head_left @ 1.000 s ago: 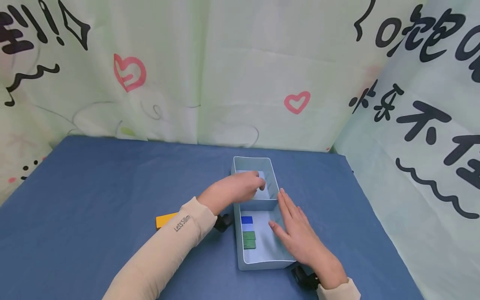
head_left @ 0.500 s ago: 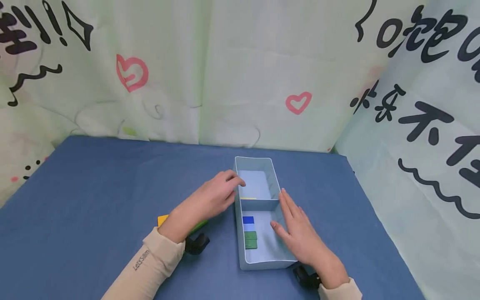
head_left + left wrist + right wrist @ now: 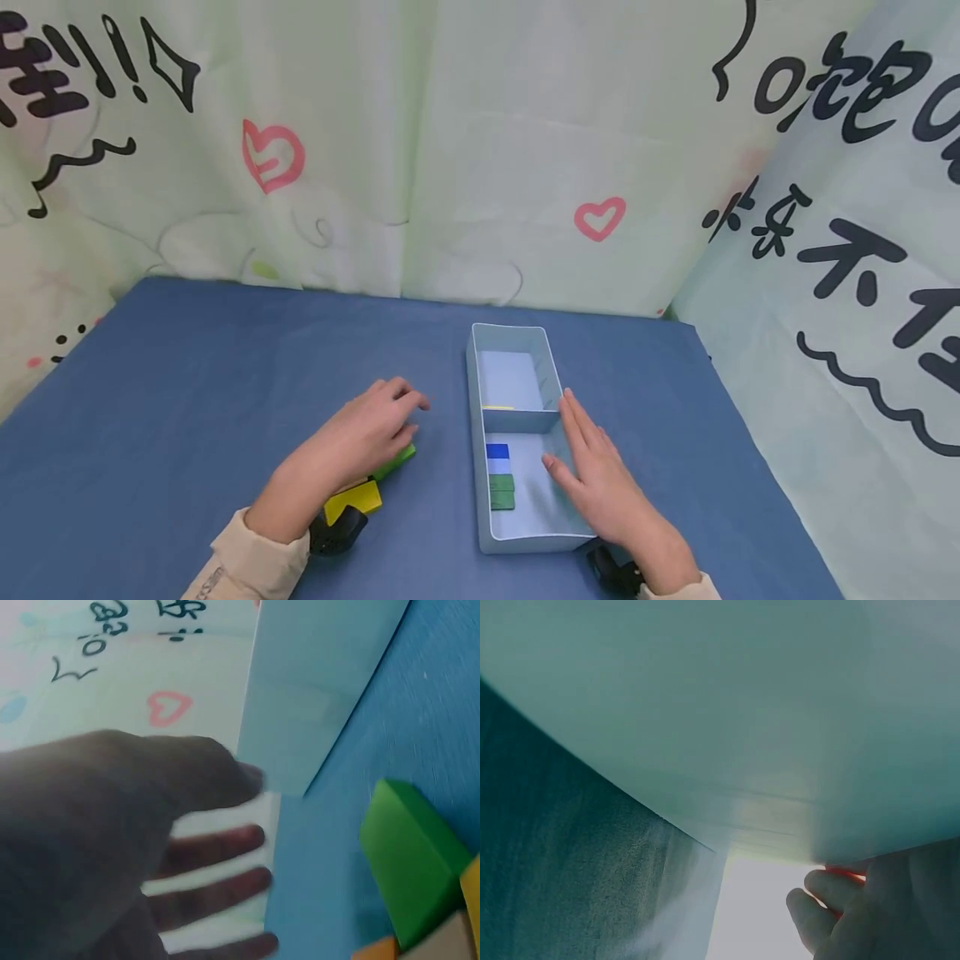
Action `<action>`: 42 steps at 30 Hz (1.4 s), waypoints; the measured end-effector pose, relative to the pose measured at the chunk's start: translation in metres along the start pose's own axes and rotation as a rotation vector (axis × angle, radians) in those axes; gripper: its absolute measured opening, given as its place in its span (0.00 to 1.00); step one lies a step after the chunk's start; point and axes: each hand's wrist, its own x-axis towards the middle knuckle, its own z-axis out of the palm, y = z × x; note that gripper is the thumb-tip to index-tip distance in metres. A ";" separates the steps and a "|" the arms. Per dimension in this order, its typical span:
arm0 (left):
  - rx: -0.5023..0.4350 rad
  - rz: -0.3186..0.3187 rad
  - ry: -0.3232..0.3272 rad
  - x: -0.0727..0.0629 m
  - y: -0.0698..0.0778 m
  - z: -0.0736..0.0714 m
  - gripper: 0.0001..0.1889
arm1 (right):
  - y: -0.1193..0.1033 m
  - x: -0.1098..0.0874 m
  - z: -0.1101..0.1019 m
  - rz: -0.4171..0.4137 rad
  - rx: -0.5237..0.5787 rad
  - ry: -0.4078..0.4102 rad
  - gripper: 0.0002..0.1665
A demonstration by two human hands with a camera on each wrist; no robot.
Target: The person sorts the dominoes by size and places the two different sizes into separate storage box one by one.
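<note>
A light blue two-part box point(image 3: 476, 467) stands right of centre in the head view. Its front part holds a column of blue, pale blue and green blocks point(image 3: 501, 482). Against the divider in the back part shows a thin yellow edge point(image 3: 498, 407). My left hand point(image 3: 360, 437), fingers relaxed and holding nothing, hovers left of the box over a cluster of blocks. A green block point(image 3: 416, 862) and a yellow block point(image 3: 356, 500) show there, with tan point(image 3: 450, 941) and orange point(image 3: 377, 949) ones partly cut off. My right hand point(image 3: 603, 483) lies with straight fingers along the box's right wall.
Blue cloth point(image 3: 225, 400) covers the table. A pale curtain point(image 3: 487, 150) with hearts and black writing hangs behind it and along the sides. A black wrist camera point(image 3: 337, 531) sits under the left wrist, another point(image 3: 613, 571) under the right.
My left hand has drawn back from the box's rear part, leftward and nearer, to above the loose blocks. The yellow edge at the divider came into sight. My right hand stays put.
</note>
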 end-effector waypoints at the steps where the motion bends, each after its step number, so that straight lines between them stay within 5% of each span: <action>1: -0.002 -0.021 -0.014 -0.004 -0.002 0.000 0.12 | 0.000 0.000 0.001 0.003 0.002 -0.003 0.47; 9: -0.022 -0.180 -0.148 -0.019 -0.014 0.005 0.13 | 0.001 -0.004 0.003 0.012 0.031 -0.002 0.46; 17: -0.035 -0.238 -0.258 -0.017 -0.018 0.009 0.12 | 0.001 -0.006 0.004 0.015 0.038 -0.001 0.47; 28: -0.023 -0.272 -0.277 -0.018 -0.016 0.012 0.27 | -0.001 -0.001 0.003 0.010 0.016 -0.002 0.47; 42: 0.070 -0.265 -0.272 -0.010 -0.012 0.021 0.23 | 0.000 -0.003 0.001 0.013 0.028 0.012 0.46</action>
